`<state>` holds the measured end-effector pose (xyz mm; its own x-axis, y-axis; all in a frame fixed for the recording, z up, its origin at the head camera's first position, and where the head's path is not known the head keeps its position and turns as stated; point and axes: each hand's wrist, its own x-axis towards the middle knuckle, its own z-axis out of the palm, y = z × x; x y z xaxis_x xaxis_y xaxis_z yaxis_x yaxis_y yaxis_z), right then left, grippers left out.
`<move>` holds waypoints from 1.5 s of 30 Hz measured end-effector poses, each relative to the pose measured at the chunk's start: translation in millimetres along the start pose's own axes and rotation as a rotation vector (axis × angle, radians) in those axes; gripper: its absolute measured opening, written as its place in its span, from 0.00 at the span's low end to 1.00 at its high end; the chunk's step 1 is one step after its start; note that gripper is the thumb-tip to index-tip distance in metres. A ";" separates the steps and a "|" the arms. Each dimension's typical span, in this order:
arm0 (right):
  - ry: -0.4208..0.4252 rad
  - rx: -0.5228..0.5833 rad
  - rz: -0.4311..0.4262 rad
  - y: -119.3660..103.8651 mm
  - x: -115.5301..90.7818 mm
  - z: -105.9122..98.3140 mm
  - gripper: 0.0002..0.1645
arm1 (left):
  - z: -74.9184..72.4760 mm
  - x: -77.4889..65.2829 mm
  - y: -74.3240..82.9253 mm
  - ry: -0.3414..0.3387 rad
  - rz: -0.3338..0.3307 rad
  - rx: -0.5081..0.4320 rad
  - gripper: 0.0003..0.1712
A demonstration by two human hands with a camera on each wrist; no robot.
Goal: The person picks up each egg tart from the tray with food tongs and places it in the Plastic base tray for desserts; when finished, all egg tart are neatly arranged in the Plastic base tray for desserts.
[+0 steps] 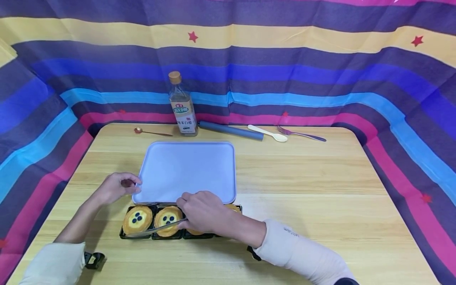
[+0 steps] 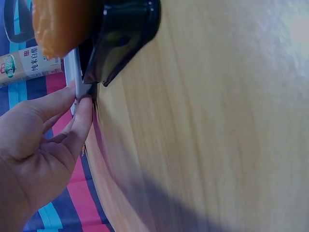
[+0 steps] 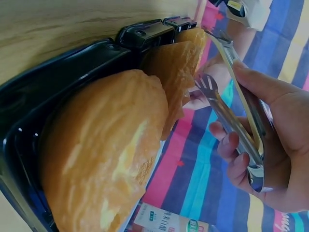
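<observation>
My left hand (image 1: 115, 188) pinches the left rim of a lavender rectangular tray (image 1: 189, 170) between thumb and fingers. In my right hand (image 1: 204, 211) is a pair of metal tongs (image 3: 253, 130), held by the closed end, their arms apart. In front of the tray, a row of egg tarts (image 1: 137, 219) with dark berry-like dots on top sits in a black plastic holder (image 1: 167, 238) divided into compartments. The tongs reach over the leftmost tarts; whether they touch one cannot be told. My right hand and forearm hide part of the row.
Along the table's back edge stand or lie a vinegar bottle (image 1: 183, 109), a small thin spoon (image 1: 156, 133), a dark blue tube (image 1: 231, 131), a white spoon (image 1: 268, 133) and a fork (image 1: 301, 133). Striped cloth (image 1: 303, 75) hangs behind the wooden table (image 1: 303, 170).
</observation>
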<state>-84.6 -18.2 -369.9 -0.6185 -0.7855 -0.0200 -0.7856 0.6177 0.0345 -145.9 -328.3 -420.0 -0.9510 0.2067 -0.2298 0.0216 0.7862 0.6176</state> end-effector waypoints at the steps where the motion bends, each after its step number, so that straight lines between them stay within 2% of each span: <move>1: 0.002 0.001 -0.001 0.4 -0.6 -0.2 0.32 | 0.1 0.0 -0.2 0.000 0.001 0.000 0.14; 7: 0.046 0.005 -0.017 7.0 -8.5 -2.9 0.36 | 0.7 0.3 -0.8 0.006 0.003 0.000 0.13; 10: 0.064 0.041 -0.024 13.1 -15.5 -5.5 0.37 | 0.8 0.6 -0.4 0.010 0.004 0.005 0.13; 15: 0.052 0.171 0.000 26.3 -33.3 -9.5 0.38 | 1.3 0.7 0.8 0.009 -0.006 0.010 0.12; 19: 0.049 0.286 0.051 40.1 -49.8 -3.4 0.41 | 1.7 1.4 0.2 0.013 -0.008 0.015 0.13; 22: 0.112 0.356 0.083 50.7 -63.3 6.0 0.40 | 1.9 1.2 -0.7 0.010 -0.010 0.013 0.13; 24: 0.185 0.372 0.103 57.6 -73.7 11.1 0.39 | 2.1 0.8 -1.1 0.006 -0.012 0.012 0.14; 29: 0.379 0.297 0.176 75.8 -100.0 20.1 0.38 | 2.1 -0.1 -0.8 0.003 -0.015 0.006 0.14; 32: 0.447 0.270 0.236 87.0 -114.4 24.5 0.36 | 2.2 -0.4 -0.7 0.003 -0.019 0.008 0.14; 34: 0.458 0.283 0.298 94.5 -124.2 26.7 0.34 | 2.5 -0.4 -0.8 0.003 -0.022 0.008 0.14; 41: 0.408 0.313 0.601 121.0 -156.7 34.2 0.41 | 3.0 0.3 -0.6 0.004 -0.020 0.006 0.14; 45: 0.358 0.301 0.715 134.2 -170.7 39.4 0.46 | 2.6 0.6 0.5 0.008 -0.014 0.012 0.13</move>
<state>-85.0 200.3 -401.2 -0.9651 -0.1360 0.2239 -0.2097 0.9133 -0.3492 -145.6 -326.3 -421.8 -0.9537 0.1906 -0.2325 0.0116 0.7961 0.6051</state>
